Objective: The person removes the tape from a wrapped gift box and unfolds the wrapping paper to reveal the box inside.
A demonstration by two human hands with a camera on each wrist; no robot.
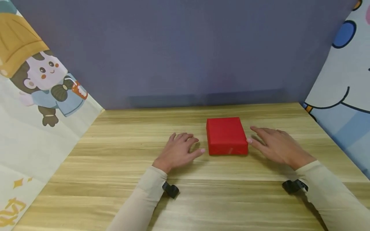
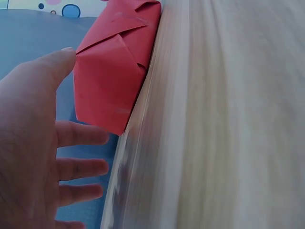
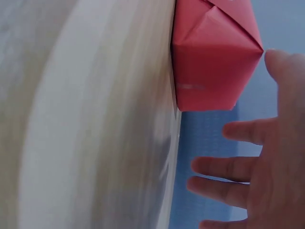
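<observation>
A box wrapped in red paper [image 1: 226,132] lies flat on the wooden tabletop, between the two hands. Folded paper flaps show on its side in the left wrist view [image 2: 112,71] and in the right wrist view [image 3: 217,57]. To the box's left, my left hand [image 1: 180,150] hovers with fingers spread and a small gap to the paper. My right hand [image 1: 276,144] is on the other side, its thumb tip close to the box's front right corner; whether it touches cannot be told. Neither hand holds anything.
The wood-grain table [image 1: 138,128] runs back to a dark grey-blue panel [image 1: 185,54]. Cartoon-printed sheets stand at the left [image 1: 52,134] and right [image 1: 332,83]. Each wrist wears a small black device on a strap.
</observation>
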